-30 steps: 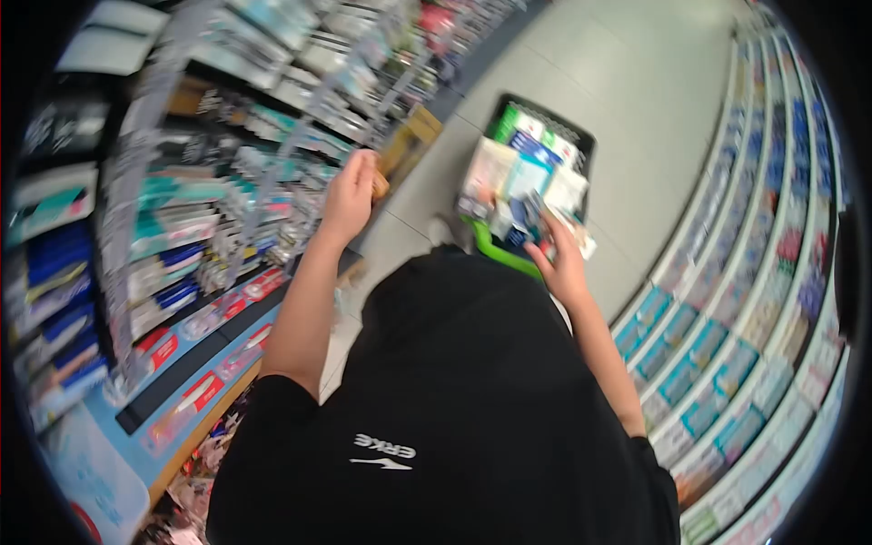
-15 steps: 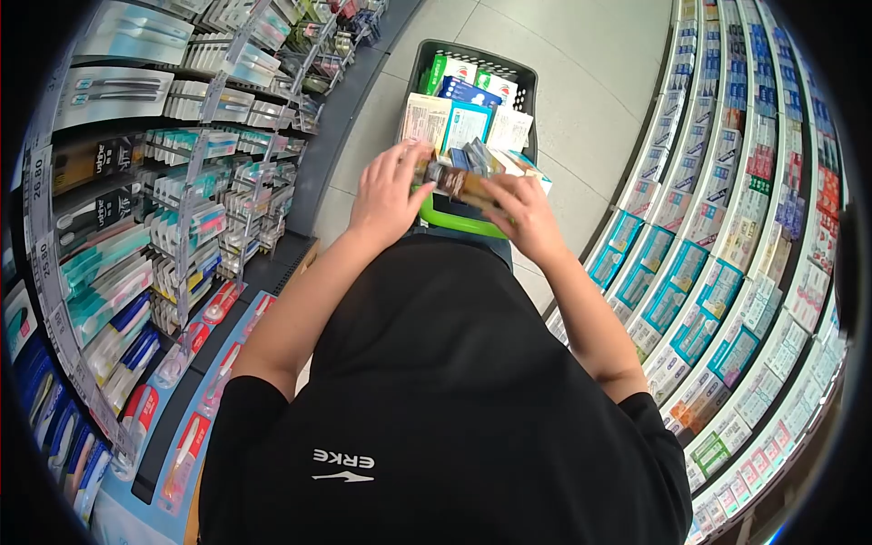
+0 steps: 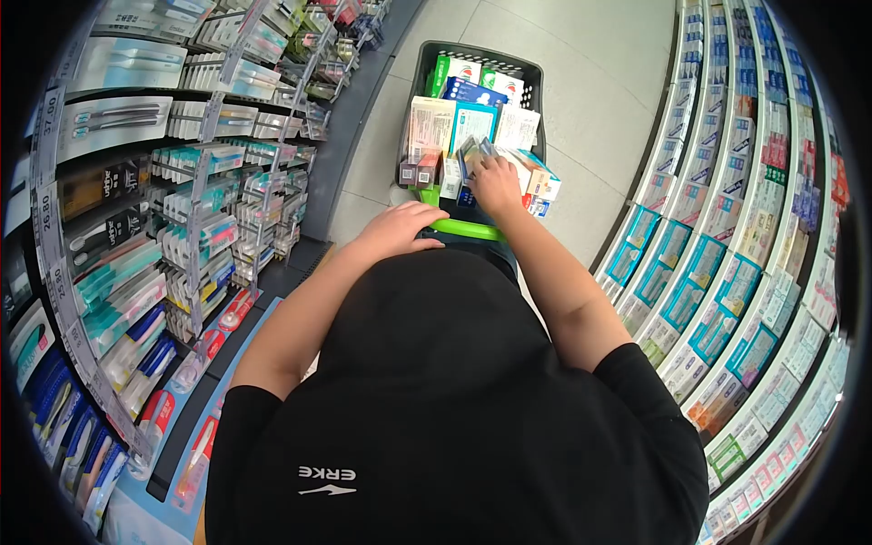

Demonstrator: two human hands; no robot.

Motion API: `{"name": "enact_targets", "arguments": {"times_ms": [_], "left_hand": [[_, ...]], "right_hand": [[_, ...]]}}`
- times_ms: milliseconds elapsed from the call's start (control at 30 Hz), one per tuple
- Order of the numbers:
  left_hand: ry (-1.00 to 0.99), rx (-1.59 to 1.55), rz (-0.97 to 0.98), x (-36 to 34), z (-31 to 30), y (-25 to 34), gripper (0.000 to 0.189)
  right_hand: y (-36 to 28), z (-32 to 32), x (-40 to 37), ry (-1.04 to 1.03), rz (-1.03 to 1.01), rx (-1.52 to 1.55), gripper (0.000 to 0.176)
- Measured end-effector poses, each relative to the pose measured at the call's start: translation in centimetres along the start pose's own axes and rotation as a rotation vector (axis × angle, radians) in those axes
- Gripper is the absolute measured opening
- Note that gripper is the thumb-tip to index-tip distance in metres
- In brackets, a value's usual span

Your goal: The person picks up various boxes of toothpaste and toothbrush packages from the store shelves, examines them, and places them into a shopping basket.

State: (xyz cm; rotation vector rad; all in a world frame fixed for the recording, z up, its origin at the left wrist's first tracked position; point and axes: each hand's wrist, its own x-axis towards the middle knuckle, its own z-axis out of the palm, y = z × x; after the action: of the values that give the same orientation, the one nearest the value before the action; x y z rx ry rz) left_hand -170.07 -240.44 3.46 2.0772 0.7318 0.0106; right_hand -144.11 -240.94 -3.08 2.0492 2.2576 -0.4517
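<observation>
While the left hand (image 3: 400,227) lies palm down on the near end of the bright green plastic handle bar (image 3: 472,231), its fingers loosely bent along it, the right hand (image 3: 498,182) reaches past that bar into the dark grey plastic shopping basket (image 3: 420,73). Whether the left fingers close round the bar cannot be told. The right hand is also palm down. Its fingers are curled onto a slim blue-and-grey cardboard carton (image 3: 471,153) that stands among the packed goods just beyond the knuckles, but a firm pinch on it cannot be made out. Left of the right hand, and just beyond the left fingertips, stand small red-brown cardboard boxes (image 3: 418,169). To the right of the right hand an orange-and-white cardboard box (image 3: 545,186) sticks out over the basket's side. Farther from both hands lie a flat cream cardboard carton (image 3: 430,123), a teal-and-white cardboard carton (image 3: 470,123) and a white printed carton (image 3: 519,127). At the far end are a dark blue box (image 3: 472,91) and a green-and-white box (image 3: 454,69). Beyond the basket runs pale grey floor tiling (image 3: 590,82). Racks of hanging toothbrush packs (image 3: 182,236) stand close on the left hand's side. Curved shelves of boxed toothpaste (image 3: 718,272) line the right hand's side. A black short-sleeved shirt with a white logo (image 3: 327,480) fills the space below both forearms.
</observation>
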Motion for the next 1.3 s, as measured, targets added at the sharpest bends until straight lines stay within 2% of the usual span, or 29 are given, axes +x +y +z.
{"name": "enact_targets", "arguments": {"times_ms": [233, 300, 500, 600, 733, 1000, 1100, 1200, 1300], "left_hand": [[-0.024, 0.109, 0.089, 1.8, 0.0, 0.4, 0.054], [-0.032, 0.088, 0.154, 2.7, 0.7, 0.2, 0.056], [-0.282, 0.135, 0.201, 5.8, 1.1, 1.0, 0.053], [-0.434, 0.160, 0.102, 6.9, 0.9, 1.7, 0.050], [-0.374, 0.156, 0.131, 7.5, 2.3, 0.8, 0.044], [-0.249, 0.364, 0.124, 7.7, 1.4, 1.7, 0.040], [-0.160, 0.474, 0.087, 7.8, 0.6, 2.6, 0.033], [-0.229, 0.464, -0.154, 8.5, 0.2, 3.6, 0.026], [-0.222, 0.458, -0.261, 9.6, 0.7, 2.8, 0.020]], "right_hand": [[-0.2, -1.9, -2.4, 0.181, -0.081, 0.195, 0.026], [0.0, -3.0, -3.6, 0.121, -0.042, 0.302, 0.024], [1.0, -6.2, -8.6, 0.096, -0.084, 0.389, 0.030], [1.0, -6.4, -10.5, 0.049, -0.106, 0.382, 0.035], [1.6, -6.6, -10.9, -0.150, -0.108, 0.419, 0.036], [2.8, -6.7, -9.3, -0.258, -0.086, 0.436, 0.043], [3.5, -6.8, -8.5, -0.294, -0.081, 0.452, 0.045], [3.9, -7.1, -7.2, -0.341, -0.076, 0.449, 0.047], [4.1, -7.0, -5.9, -0.338, -0.083, 0.474, 0.048]]}}
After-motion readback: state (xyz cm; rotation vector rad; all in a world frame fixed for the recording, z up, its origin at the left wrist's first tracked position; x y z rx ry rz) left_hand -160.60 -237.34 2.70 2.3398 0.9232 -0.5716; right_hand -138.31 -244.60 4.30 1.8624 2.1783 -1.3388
